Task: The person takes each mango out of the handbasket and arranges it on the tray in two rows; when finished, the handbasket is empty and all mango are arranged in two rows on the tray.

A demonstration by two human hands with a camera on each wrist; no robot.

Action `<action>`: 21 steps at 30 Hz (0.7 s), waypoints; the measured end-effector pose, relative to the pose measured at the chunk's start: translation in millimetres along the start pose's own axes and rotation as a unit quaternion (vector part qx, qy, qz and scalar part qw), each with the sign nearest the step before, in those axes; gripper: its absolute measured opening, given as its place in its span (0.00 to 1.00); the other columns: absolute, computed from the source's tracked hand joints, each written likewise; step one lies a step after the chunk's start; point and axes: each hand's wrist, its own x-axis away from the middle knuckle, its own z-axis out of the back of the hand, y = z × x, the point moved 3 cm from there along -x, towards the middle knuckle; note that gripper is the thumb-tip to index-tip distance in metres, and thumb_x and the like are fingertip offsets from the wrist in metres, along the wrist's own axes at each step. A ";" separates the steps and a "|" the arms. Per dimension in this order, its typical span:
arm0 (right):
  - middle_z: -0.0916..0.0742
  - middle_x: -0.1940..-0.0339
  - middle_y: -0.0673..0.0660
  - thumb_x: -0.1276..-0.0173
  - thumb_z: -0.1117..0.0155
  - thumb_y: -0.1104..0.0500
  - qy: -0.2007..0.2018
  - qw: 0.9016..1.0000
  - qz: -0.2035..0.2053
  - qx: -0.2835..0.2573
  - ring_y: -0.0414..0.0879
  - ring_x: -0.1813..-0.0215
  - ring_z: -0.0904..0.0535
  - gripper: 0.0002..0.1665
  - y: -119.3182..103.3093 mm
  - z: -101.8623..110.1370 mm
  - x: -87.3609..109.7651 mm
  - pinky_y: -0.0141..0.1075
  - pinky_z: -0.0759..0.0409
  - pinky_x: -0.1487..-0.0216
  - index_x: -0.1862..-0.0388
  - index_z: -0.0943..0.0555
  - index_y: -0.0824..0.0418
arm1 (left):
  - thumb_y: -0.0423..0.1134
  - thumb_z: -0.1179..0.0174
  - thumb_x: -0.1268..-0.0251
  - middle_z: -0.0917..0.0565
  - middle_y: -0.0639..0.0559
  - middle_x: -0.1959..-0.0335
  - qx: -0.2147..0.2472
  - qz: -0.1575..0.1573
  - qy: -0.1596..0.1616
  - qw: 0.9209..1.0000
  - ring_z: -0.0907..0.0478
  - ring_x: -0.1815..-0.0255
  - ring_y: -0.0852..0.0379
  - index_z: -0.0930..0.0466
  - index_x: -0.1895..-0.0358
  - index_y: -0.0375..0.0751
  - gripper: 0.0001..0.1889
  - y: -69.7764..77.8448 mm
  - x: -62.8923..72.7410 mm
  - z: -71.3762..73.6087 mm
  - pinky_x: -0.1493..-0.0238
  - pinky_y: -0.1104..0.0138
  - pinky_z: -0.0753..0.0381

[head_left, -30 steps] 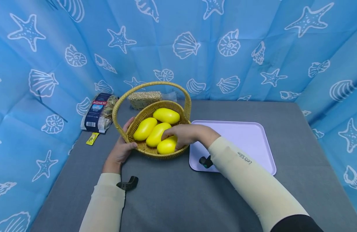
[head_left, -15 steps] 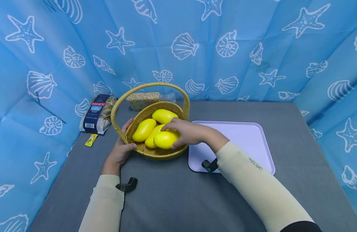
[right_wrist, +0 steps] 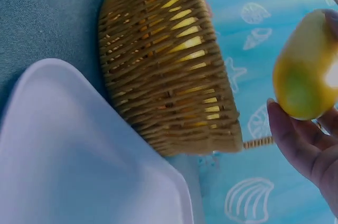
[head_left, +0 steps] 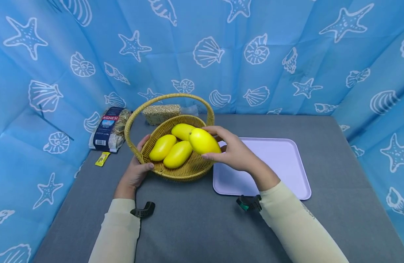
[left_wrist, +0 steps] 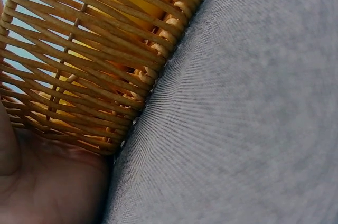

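My right hand [head_left: 233,151] grips a yellow mango [head_left: 204,141] between thumb and fingers, above the right rim of the wicker basket [head_left: 196,168]. In the right wrist view the held mango [right_wrist: 305,68] shows a greenish end, raised above the basket's rim. Three more mangoes lie inside: one at the left [head_left: 162,147], one in front [head_left: 178,155] and one at the back [head_left: 182,131]. My left hand [head_left: 135,170] holds the basket's left side, thumb over the rim, its fingers partly hidden behind. The woven wall [left_wrist: 90,60] fills much of the left wrist view, beside the palm.
A lilac tray [head_left: 274,164] lies just right of the basket on the grey cloth [head_left: 188,226]. Behind the basket sits a clear bag of grains [head_left: 161,114]. An Agnesi pasta bag [head_left: 109,129] and a small yellow packet [head_left: 102,159] are at the left. The basket's tall handle [head_left: 175,95] arches overhead.
My right hand has lifted one mango from the basket's front right, up and to the right past the rim. The left hand keeps its hold on the basket.
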 end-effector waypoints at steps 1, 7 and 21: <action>0.21 0.27 0.51 0.29 0.19 0.54 0.013 1.000 -0.001 -0.006 0.55 0.36 0.22 0.44 1.3 2.2 3.4 0.54 0.14 0.46 0.18 0.28 0.51 | 0.37 0.18 0.37 0.48 0.45 0.11 0.000 0.000 0.000 1.000 0.49 0.15 0.44 0.50 0.10 0.50 0.59 0.0 0.0 0.1 0.24 0.64 0.36; 0.21 0.29 0.52 0.28 0.20 0.57 0.090 0.995 -0.012 -0.027 0.56 0.39 0.22 0.43 18.3 15.1 23.2 0.52 0.12 0.51 0.18 0.28 0.49 | 0.38 0.17 0.37 0.48 0.45 0.11 -0.004 0.000 0.000 1.000 0.49 0.14 0.44 0.49 0.10 0.51 0.59 0.9 0.8 -1.3 0.23 0.64 0.37; 0.23 0.31 0.66 0.27 0.22 0.47 0.184 0.965 -0.160 0.097 0.64 0.37 0.25 0.47 82.5 35.1 43.0 0.61 0.22 0.41 0.18 0.31 0.62 | 0.41 0.15 0.41 0.47 0.45 0.11 -0.015 0.008 0.019 1.000 0.48 0.15 0.45 0.49 0.10 0.50 0.61 4.3 1.5 -3.5 0.23 0.65 0.38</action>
